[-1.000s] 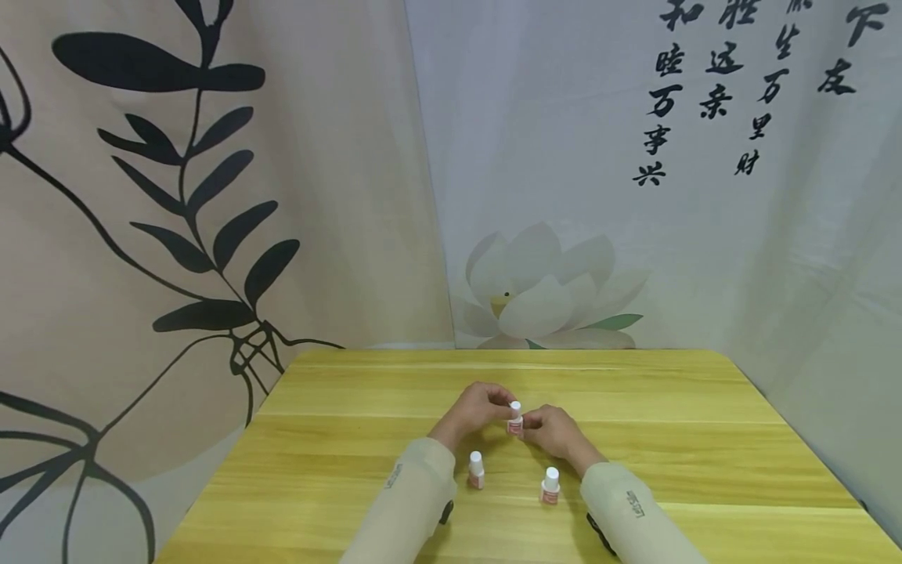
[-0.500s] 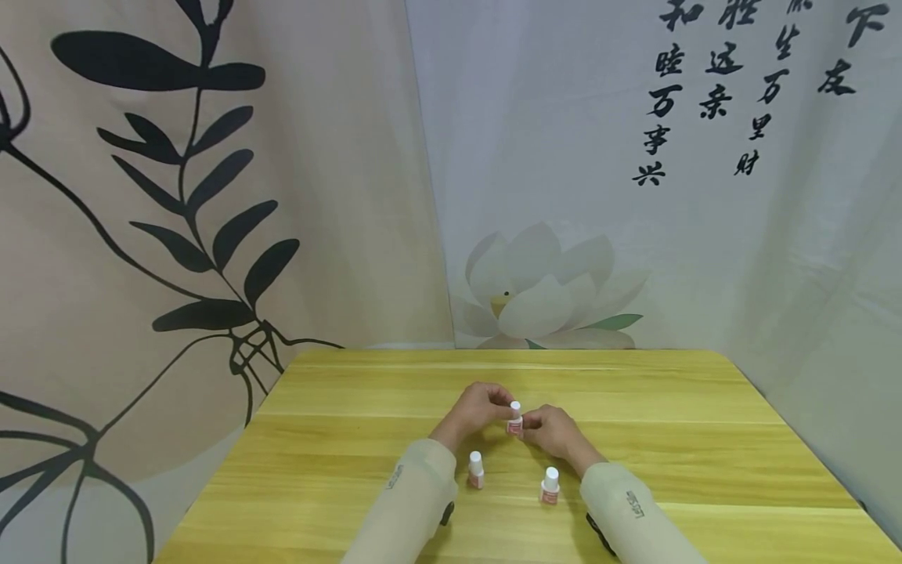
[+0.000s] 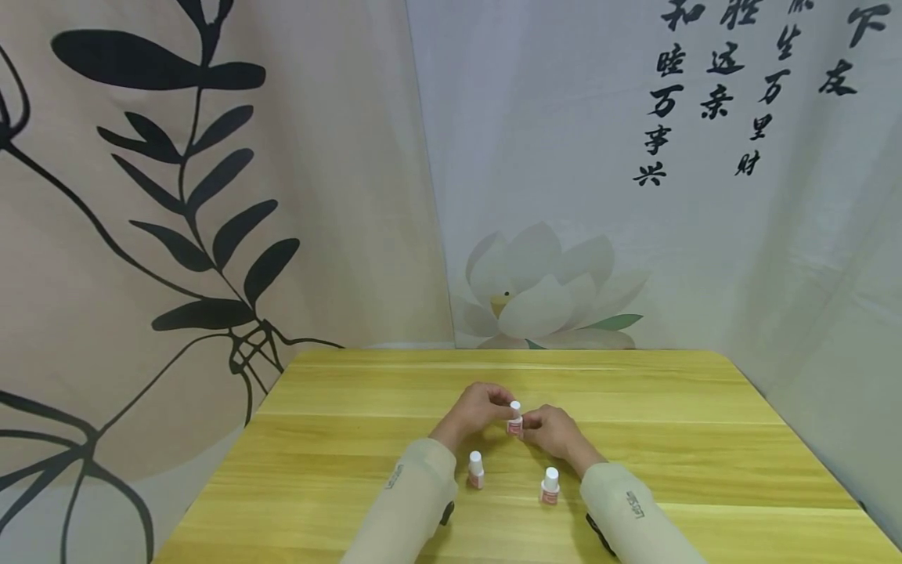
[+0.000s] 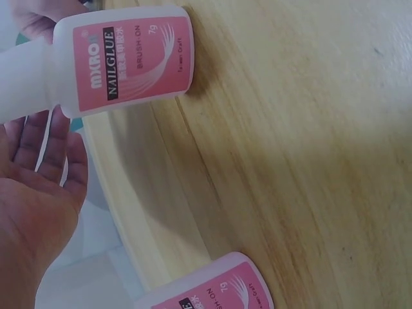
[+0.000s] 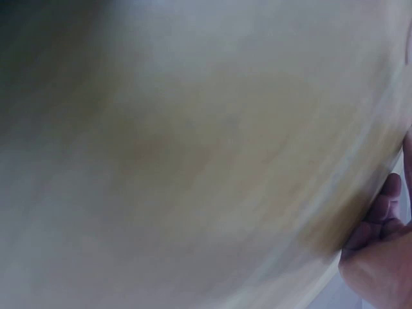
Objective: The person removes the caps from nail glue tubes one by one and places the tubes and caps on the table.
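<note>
My left hand [image 3: 481, 409] pinches a small white bottle with a pink label [image 3: 515, 421] by its cap side, near the middle of the table. From the other side, my right hand [image 3: 557, 432] has its fingertips at the same bottle's lower part. Two matching bottles stand upright nearer me, a left one [image 3: 476, 471] and a right one [image 3: 550, 487]. A nail glue bottle [image 4: 132, 58] looms large in the left wrist view, with another bottle [image 4: 219, 290] cut off below; which ones these are, I cannot tell. The right wrist view is mostly blurred, showing part of my hand [image 5: 380, 264].
The yellow wood-grain table [image 3: 338, 470] reaches back to a printed curtain [image 3: 366, 196] with plant, lotus and writing. Both standing bottles are close to my forearms, whose pale sleeves [image 3: 416, 493] cross the near part of the table.
</note>
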`<state>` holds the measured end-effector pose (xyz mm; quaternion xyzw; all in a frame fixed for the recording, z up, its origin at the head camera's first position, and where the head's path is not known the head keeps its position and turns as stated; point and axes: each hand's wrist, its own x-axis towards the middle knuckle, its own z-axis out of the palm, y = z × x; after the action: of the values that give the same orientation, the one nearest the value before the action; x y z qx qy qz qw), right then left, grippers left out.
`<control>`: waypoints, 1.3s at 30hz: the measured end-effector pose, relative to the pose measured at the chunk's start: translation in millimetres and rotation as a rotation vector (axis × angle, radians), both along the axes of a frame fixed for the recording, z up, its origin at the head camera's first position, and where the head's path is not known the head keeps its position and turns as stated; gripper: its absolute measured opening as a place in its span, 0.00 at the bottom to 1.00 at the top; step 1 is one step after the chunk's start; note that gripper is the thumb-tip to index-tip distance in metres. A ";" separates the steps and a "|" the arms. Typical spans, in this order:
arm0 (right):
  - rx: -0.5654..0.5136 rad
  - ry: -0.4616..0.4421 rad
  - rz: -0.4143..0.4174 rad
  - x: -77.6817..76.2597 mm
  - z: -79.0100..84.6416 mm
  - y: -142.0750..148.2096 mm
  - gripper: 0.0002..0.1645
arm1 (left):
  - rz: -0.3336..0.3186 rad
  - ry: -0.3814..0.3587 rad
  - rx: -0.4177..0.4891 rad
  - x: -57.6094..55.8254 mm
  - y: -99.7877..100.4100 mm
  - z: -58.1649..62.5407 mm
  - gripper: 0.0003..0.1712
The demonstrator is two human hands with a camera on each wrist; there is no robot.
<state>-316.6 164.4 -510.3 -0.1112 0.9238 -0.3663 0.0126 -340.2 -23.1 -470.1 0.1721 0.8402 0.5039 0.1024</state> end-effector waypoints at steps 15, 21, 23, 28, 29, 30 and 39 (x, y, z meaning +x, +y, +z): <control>-0.011 0.009 -0.008 1.7 1.5 -1.2 0.04 | -0.028 0.013 -0.013 -1.1 -2.1 -1.6 0.07; -0.008 0.011 -0.004 1.4 1.1 -0.9 0.05 | -0.007 0.015 -0.019 -1.7 -0.8 -2.9 0.07; -0.007 0.014 0.000 1.3 0.9 -0.5 0.04 | 0.001 0.014 -0.023 -2.1 -0.3 -3.6 0.07; -0.006 0.009 0.005 1.2 1.5 -0.2 0.05 | 0.004 0.003 -0.025 -2.1 -0.2 -3.1 0.08; -0.006 0.008 0.006 1.2 1.7 -0.1 0.05 | -0.001 0.004 -0.027 -2.0 -0.5 -2.5 0.08; -0.005 0.006 0.006 1.1 2.0 0.0 0.05 | -0.006 0.005 -0.027 -2.0 -0.8 -2.0 0.09; -0.008 -0.007 0.005 1.2 2.3 0.5 0.04 | -0.016 0.021 -0.032 -1.5 -1.3 -0.6 0.06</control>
<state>-315.4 164.9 -508.0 -0.1125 0.9220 -0.3702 0.0164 -341.7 -24.4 -470.7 0.1824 0.8478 0.4877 0.1003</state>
